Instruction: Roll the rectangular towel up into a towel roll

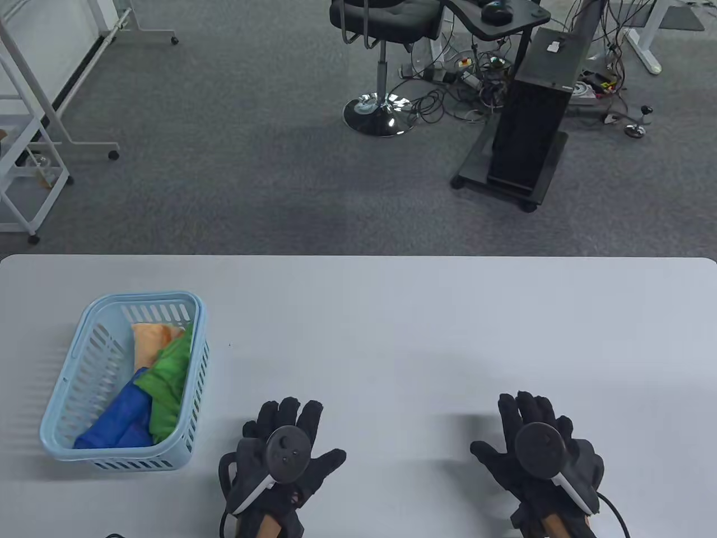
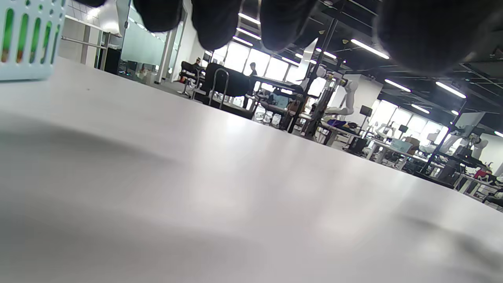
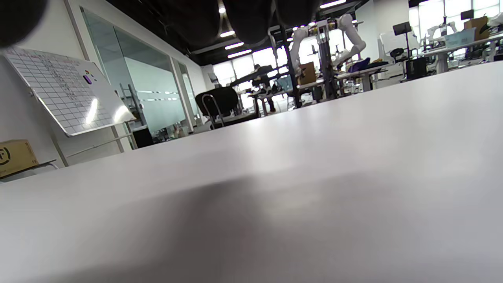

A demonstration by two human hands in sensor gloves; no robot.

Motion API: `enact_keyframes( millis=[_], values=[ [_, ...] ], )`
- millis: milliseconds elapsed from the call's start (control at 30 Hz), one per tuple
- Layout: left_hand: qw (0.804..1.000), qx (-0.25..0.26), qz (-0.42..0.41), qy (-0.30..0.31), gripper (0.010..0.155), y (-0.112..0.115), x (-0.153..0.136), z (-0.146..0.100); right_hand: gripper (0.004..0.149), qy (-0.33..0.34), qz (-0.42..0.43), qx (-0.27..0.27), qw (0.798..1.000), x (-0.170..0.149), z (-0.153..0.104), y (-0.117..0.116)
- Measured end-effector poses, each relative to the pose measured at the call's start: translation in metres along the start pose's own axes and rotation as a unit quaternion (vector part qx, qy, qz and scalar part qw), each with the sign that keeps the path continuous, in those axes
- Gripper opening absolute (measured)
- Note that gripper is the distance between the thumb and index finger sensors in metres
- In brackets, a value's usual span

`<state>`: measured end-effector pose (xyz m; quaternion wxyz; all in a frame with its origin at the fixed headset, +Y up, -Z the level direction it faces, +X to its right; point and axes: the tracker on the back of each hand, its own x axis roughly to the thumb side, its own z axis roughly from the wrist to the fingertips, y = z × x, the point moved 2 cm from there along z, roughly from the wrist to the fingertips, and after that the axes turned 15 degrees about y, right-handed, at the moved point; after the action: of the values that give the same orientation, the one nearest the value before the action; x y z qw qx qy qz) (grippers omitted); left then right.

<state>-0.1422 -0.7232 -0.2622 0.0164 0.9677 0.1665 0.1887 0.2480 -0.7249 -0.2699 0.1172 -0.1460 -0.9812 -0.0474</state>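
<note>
Hovering empty hands [image 1: 285, 448] near towel basket [image 1: 84, 358]

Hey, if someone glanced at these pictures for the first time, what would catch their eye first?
Probably the light blue basket on the table's left side, stuffed with a green towel, a blue towel and an orange towel. Next, the black-gloved left hand and right hand, spread flat near the table's front edge, holding nothing.

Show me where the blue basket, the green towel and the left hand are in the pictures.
blue basket [image 1: 63, 386]: table view, on its left slotted wall.
green towel [image 1: 168, 372]: table view, on the middle of the cloth, inside the basket.
left hand [image 1: 283, 457]: table view, on the back of the hand, at the tracker.
</note>
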Motion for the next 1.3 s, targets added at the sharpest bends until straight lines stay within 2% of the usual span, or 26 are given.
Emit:
enact_keyframes(
  millis=[1300],
  values=[
    [1.0,-0.022,0.001,-0.001,0.09,0.0048,0.0026,0.0045,0.094,-0.002,0.005,0.027,1.0,0.0001,0.0014,-0.0049]
  ],
)
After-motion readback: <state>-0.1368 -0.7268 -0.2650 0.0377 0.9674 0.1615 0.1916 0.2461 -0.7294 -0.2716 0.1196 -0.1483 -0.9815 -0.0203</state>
